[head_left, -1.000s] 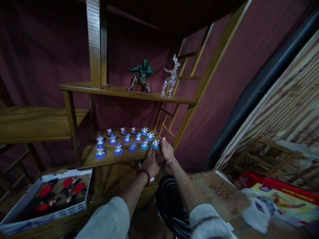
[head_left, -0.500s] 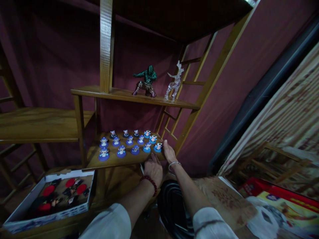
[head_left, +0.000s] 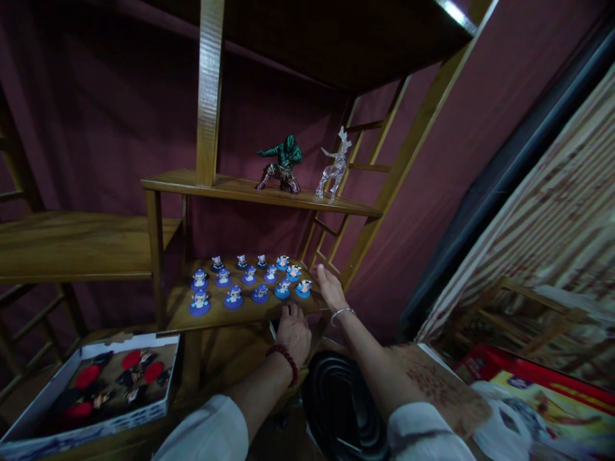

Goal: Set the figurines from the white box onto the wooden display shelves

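Several small figurines stand in rows on the lower wooden shelf (head_left: 180, 314): purple-based figurines (head_left: 234, 297), blue-based figurines (head_left: 303, 289) toward the right and dark-based figurines (head_left: 241, 261) at the back left. My left hand (head_left: 294, 331), with a red bead bracelet, rests its fingertips at the shelf's front edge, just below a blue-based figurine, with nothing visible in it. My right hand (head_left: 332, 289), wearing a silver bangle, is open at the shelf's right end, beside the rightmost blue-based figurine. Its thumb points up and some of its fingers are hidden.
A green armoured figure (head_left: 284, 163) and a clear deer figurine (head_left: 334, 168) stand on the shelf above. At lower left, an open box (head_left: 168, 368) holds red-and-black figurines. Black basins (head_left: 343, 403) sit below my arms. A red box (head_left: 485, 362) and a plastic bag (head_left: 504, 419) lie right.
My left hand has drawn back slightly from the figurines to the shelf edge. My right hand has shifted slightly rightward, away from the rightmost figurine. The view has tilted a little.
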Demonstrator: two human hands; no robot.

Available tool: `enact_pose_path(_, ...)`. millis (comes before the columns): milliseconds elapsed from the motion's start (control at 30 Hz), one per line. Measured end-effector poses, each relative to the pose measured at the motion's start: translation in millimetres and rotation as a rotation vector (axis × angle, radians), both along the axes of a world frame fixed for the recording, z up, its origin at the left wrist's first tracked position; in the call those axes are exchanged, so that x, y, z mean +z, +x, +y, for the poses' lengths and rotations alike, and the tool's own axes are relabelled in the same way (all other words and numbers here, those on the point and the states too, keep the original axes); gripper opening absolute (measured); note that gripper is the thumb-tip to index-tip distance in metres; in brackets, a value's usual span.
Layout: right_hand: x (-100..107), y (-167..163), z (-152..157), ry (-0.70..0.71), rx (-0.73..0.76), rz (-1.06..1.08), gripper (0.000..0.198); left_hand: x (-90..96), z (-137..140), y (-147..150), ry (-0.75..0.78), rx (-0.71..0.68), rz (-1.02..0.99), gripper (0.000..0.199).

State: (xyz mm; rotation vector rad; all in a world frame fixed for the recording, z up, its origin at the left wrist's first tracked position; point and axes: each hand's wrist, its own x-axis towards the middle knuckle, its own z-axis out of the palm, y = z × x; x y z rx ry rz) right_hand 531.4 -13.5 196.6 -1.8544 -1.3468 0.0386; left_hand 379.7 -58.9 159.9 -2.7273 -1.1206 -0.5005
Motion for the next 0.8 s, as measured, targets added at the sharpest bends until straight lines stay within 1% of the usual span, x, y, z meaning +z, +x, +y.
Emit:
enact_pose_path(67,10,-1,8,0.001,0.012,-0.048,0.041,-3.9,2,1,-0.03,-0.021,-0.036,0.041)
enact_pose_path(200,25,-7,32,-0.04,0.066,-0.137,0.031,-12.3,7,1,-0.125,-0.069,-0.155,0.048)
enact_pose_path(267,31,-10,45,-0.121,0.102,-0.187,0.032,-15.1,8,1,-0.11,-0.075,-0.174,0.051)
enact_pose_path(333,37,-13,56,-0.201,0.117,-0.256,0.034,-16.4,9,0,-0.065,-0.07,-0.133,0.05)
enact_pose_path(433,46,-16,70,-0.271,0.126,-0.362,0.037,-17.2,10,-1,-0.032,-0.079,-0.072,0.048)
enact_pose_path(500,50,-18,78,-0.314,0.135,-0.419,0.039,-18.1,12,-1,-0.049,-0.113,-0.093,0.048)
enact_pose_path(567,53,-19,85,-0.363,0.137,-0.465,0.04,-19.9,13,0,-0.08,-0.132,-0.13,0.05)
enact_pose_path(633,54,-20,91,-0.411,0.136,-0.505,0.041,-22.2,14,1,-0.091,-0.121,-0.134,0.052)
enact_pose_path(800,55,-24,104,-0.498,0.148,-0.625,0.046,-27.1,15,1,-0.022,-0.106,-0.05,0.053)
